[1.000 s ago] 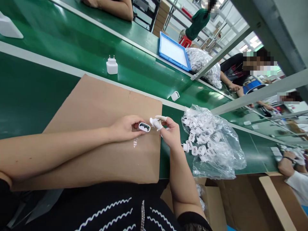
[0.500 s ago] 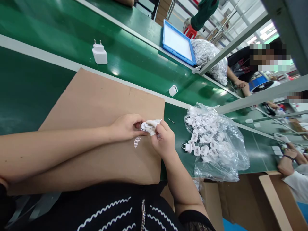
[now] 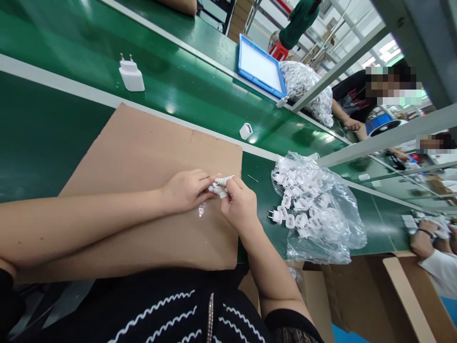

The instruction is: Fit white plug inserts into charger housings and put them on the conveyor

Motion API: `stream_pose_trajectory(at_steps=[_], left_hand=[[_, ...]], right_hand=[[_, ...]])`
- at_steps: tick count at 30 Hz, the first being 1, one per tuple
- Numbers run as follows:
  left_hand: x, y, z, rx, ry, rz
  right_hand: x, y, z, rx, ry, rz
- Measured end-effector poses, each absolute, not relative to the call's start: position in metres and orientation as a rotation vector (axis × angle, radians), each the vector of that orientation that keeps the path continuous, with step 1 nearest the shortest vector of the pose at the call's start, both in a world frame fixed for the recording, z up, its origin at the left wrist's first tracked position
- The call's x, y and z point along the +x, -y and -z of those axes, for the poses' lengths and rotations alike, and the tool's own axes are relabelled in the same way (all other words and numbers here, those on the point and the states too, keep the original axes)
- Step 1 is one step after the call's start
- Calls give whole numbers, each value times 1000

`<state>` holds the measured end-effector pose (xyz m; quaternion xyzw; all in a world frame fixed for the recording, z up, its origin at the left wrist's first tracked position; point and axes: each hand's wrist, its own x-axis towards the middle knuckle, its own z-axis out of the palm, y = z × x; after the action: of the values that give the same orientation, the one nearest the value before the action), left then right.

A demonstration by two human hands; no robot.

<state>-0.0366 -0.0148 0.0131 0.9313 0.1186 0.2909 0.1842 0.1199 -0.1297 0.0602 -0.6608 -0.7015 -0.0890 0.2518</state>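
Observation:
Above a brown cardboard sheet [image 3: 171, 147], my two hands meet at a small white charger part, mostly covered now. My left hand [image 3: 187, 191] pinches the part from the left. A crumpled white cloth [image 3: 224, 181] is gripped in my right hand [image 3: 240, 202] and pressed against the part. Just below my left fingertips, a scrap of clear plastic film [image 3: 202, 209] lies on the cardboard. To the right of my right hand are a thin metal pin [image 3: 253, 178] and a clear plastic bag [image 3: 342, 214] spilling white charger parts [image 3: 302, 205].
Beyond the cardboard runs a green belt [image 3: 193, 90] carrying a two-pin white charger [image 3: 131, 74] and a white charger housing [image 3: 246, 131]. A blue tray [image 3: 262, 66] stands across it. Metal frame bars [image 3: 342, 66] slant at the right. Co-workers sit at the far right.
The charger and housing on the belt have shifted left. My fingers have drawn closer together, and the cloth now hides more of the white part. The view has moved slightly.

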Motion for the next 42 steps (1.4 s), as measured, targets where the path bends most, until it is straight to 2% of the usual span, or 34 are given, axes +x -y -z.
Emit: stream_pose_trajectory(at_steps=[5, 9, 15, 20, 23, 26, 30, 33, 35, 38, 42], left_hand=[[-36, 18, -15, 2874, -297, -905], [-36, 18, -17, 2768, -349, -854], [-24, -8, -31, 2352, -435, -524], [7, -73, -43, 2243, -903, -607], [23, -121, -48, 2251, -1271, -593], [30, -156, -53, 2235, -1422, -586], [28, -166, -54, 2222, -1550, -570], [28, -154, -52, 2350, -1578, -822], [33, -146, -51, 2580, -1340, -929], [49, -141, -49, 2852, -843, -627], [70, -149, -48, 2818, -830, -316]], right_hand=[[115, 127, -61, -1797, 1783, 108], [116, 127, -55, -1730, 1610, -80], [128, 116, -49, -1500, 895, -801], [149, 111, -69, -1043, 77, -1072], [161, 115, -80, -904, -170, -1216], [166, 118, -79, -942, -149, -1236], [167, 117, -68, -1007, 141, -1186], [166, 117, -62, -1079, 333, -1094], [165, 118, -59, -1138, 445, -1094], [160, 119, -59, -1217, 610, -1177], [155, 119, -59, -1307, 739, -1412]])
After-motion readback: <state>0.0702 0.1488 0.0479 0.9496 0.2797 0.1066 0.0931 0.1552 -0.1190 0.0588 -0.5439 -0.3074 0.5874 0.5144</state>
